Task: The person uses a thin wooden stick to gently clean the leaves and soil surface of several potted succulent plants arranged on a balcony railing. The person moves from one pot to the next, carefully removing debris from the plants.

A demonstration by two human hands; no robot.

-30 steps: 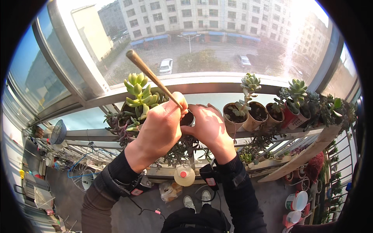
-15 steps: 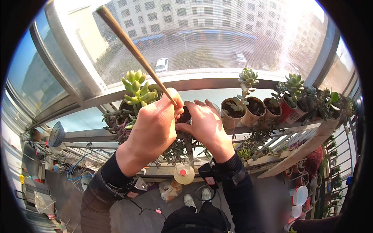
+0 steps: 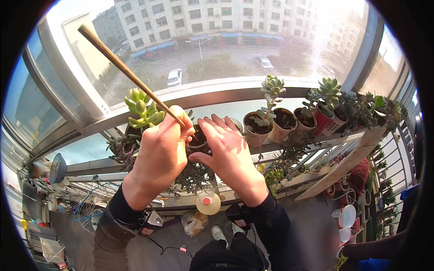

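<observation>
A multi-storey building (image 3: 190, 22) stands outside, behind the mesh window screen (image 3: 226, 61). Inside the window, a metal rail (image 3: 92, 167) runs across the view, with potted plants along it. A wooden plank (image 3: 341, 167) lies at a slant on the right side.

The left hand (image 3: 158, 153) and the right hand (image 3: 230, 156) are side by side at the rail. The wooden stick (image 3: 122, 65) slants up and left from the left hand toward the window; the fingers of this hand pinch its lower part. The tip is hidden. The fingers of the right hand are extended, with the thumb set apart; whether they touch a pot cannot be told.

A light-green succulent (image 3: 144, 110) grows beyond the left hand. Below the hands is a jug (image 3: 208, 205) with a red cap. To the right of the right hand, a cream pot (image 3: 257, 137) holds a rosette succulent (image 3: 273, 86). The soil-filled pot (image 3: 199, 137), partly covered, is between the two hands.
</observation>
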